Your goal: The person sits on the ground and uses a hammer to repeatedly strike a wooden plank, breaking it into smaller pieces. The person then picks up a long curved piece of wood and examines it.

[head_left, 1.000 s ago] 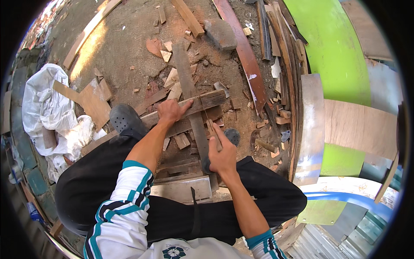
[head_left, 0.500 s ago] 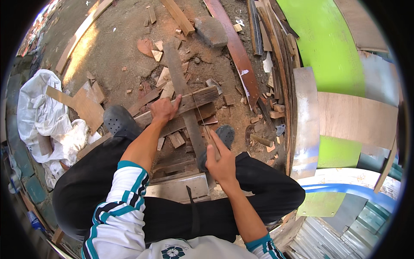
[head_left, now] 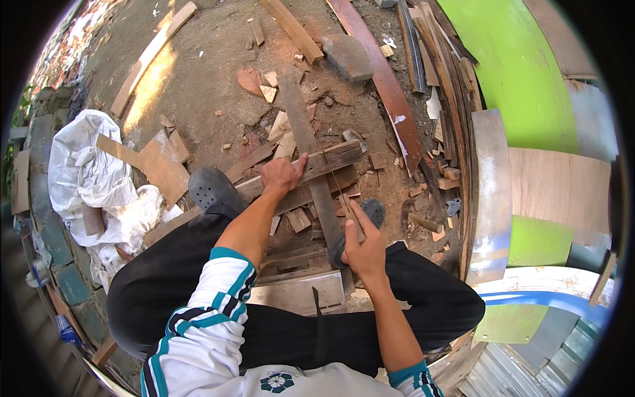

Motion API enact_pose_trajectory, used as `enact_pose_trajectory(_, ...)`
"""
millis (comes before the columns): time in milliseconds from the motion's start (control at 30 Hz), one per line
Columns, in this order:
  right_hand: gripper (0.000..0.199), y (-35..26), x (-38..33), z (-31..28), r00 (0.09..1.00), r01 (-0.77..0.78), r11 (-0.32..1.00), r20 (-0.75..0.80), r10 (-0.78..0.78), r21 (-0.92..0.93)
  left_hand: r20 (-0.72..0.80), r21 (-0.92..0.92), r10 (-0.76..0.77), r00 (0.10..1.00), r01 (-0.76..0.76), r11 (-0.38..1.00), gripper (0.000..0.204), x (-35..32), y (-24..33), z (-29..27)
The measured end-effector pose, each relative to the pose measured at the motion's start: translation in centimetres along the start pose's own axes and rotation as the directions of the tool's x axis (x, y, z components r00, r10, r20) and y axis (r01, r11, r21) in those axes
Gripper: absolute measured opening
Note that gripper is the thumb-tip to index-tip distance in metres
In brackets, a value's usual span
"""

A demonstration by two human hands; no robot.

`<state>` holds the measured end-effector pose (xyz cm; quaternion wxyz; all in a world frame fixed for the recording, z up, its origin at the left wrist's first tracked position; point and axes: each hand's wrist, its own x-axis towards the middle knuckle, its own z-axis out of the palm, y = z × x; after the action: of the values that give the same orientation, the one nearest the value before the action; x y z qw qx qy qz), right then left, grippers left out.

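A weathered wooden beam (head_left: 339, 157) lies slantwise across an upright-running flat board (head_left: 297, 109) between my feet. My left hand (head_left: 280, 176) is closed over the beam, thumb stretched toward its right end. My right hand (head_left: 366, 246) is wrapped round the wooden handle of a handsaw (head_left: 348, 208). The saw's thin blade crosses the beam near its right end, to the right of my left hand. How deep the blade sits in the wood cannot be made out.
Wood offcuts (head_left: 299, 219) lie under and around the beam. My clogs (head_left: 215, 190) flank it. A white sack (head_left: 89, 175) and plywood pieces (head_left: 162, 169) are at left. Beyond are a stone block (head_left: 348, 58) and a red-brown plank (head_left: 377, 73). Long planks and green panels (head_left: 522, 73) line the right.
The whole view has shifted, so everything appears farther right and slightly lower. My right hand and the saw have moved slightly forward against the beam. My left hand keeps its hold.
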<state>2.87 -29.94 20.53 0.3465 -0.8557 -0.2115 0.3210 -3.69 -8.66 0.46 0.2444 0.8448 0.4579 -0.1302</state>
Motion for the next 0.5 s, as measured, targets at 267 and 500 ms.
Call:
enact_pose_trajectory(267, 0.042, 1.4, -2.4, -0.2, 0.983, 0.178, 0.982, -0.055, -0.175, 0.055, -0.027, -0.056, -0.029, 0.999, 0.028, 0.998, 0.086, 0.1, 0.0, 0.7)
enact_pose_trajectory(500, 0.043, 1.3, 5.6, 3.5, 0.987, 0.159, 0.987, -0.034, -0.159, 0.000, -0.084, -0.052, 0.011, 0.996, -0.015, 0.999, 0.080, 0.0, 0.0, 0.3)
